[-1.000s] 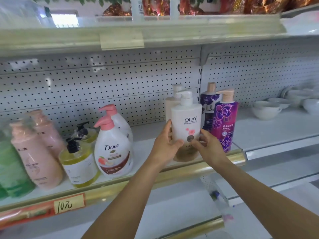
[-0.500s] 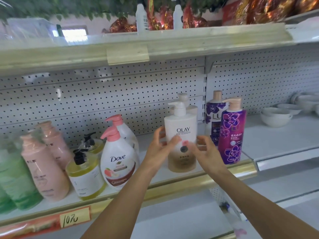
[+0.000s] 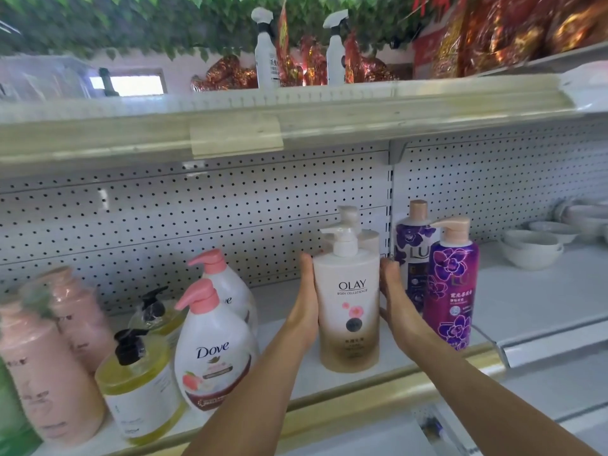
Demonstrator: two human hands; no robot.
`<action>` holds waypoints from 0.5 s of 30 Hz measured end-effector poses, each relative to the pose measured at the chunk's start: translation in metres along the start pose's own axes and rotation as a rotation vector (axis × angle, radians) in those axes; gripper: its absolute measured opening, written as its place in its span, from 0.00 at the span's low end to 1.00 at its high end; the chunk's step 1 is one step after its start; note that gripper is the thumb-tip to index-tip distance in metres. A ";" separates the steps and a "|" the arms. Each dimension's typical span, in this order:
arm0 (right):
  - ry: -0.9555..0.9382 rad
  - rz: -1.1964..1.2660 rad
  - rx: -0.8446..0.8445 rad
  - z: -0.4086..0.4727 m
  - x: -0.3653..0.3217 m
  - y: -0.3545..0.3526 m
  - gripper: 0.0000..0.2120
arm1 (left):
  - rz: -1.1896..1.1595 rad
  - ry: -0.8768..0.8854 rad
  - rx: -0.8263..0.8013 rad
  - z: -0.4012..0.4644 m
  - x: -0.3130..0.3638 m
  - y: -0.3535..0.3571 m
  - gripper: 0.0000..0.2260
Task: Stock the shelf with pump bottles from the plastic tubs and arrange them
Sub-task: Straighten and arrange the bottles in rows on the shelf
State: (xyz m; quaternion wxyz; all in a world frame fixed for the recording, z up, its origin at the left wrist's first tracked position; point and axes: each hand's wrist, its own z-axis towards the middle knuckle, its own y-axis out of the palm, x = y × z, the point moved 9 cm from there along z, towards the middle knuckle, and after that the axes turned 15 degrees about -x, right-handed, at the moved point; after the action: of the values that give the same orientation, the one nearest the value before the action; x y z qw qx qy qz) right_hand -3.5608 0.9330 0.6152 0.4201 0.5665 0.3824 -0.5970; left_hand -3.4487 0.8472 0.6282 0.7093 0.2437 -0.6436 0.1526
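A white and gold Olay pump bottle (image 3: 350, 304) stands upright near the front of the white shelf (image 3: 283, 301). My left hand (image 3: 307, 304) lies flat against its left side and my right hand (image 3: 393, 304) flat against its right side, fingers straight and pointing toward the back. A second white pump bottle (image 3: 370, 236) stands right behind it, mostly hidden. To the right stand two purple Lux bottles (image 3: 450, 284), one behind the other. To the left are two Dove bottles (image 3: 214, 350).
Two yellow bottles with black pumps (image 3: 141, 383) and two pink bottles (image 3: 42, 366) fill the shelf's left end. White bowls (image 3: 529, 248) sit on the adjoining shelf to the right. A gold rail (image 3: 362, 398) runs along the front edge. The upper shelf (image 3: 329, 113) carries spray bottles (image 3: 265, 51).
Both hands slid from the front of the Olay bottle to its sides, with fingers now straight. The bottle stands slightly further left on the shelf. The view tilted upward.
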 end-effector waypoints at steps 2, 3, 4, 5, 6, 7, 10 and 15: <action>-0.016 -0.054 -0.031 0.008 0.001 -0.004 0.42 | 0.058 0.031 -0.050 0.000 -0.002 0.001 0.44; -0.028 -0.062 -0.057 0.010 -0.001 -0.004 0.41 | 0.088 0.061 -0.068 0.001 -0.001 0.002 0.46; -0.031 -0.077 -0.082 0.013 0.000 -0.005 0.39 | 0.116 0.097 -0.071 0.002 0.001 0.003 0.48; -0.043 -0.099 -0.106 0.014 0.000 -0.004 0.39 | 0.146 0.134 -0.054 0.004 0.003 0.002 0.49; -0.064 -0.133 -0.135 0.011 -0.002 0.000 0.41 | 0.167 0.161 -0.031 0.005 0.005 0.002 0.49; -0.094 -0.177 -0.148 0.008 -0.001 0.003 0.45 | 0.181 0.173 -0.015 0.006 0.008 0.003 0.48; -0.114 -0.260 -0.094 0.005 0.000 0.002 0.55 | 0.179 0.218 0.055 0.003 0.018 0.002 0.36; -0.115 -0.334 -0.084 0.009 -0.008 -0.005 0.56 | 0.223 0.205 -0.005 0.009 0.014 0.003 0.34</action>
State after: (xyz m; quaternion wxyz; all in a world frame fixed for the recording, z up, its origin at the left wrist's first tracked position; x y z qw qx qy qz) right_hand -3.5684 0.9264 0.6237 0.3595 0.4423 0.4711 -0.6732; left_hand -3.4559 0.8439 0.6430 0.7506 0.1523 -0.5912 0.2530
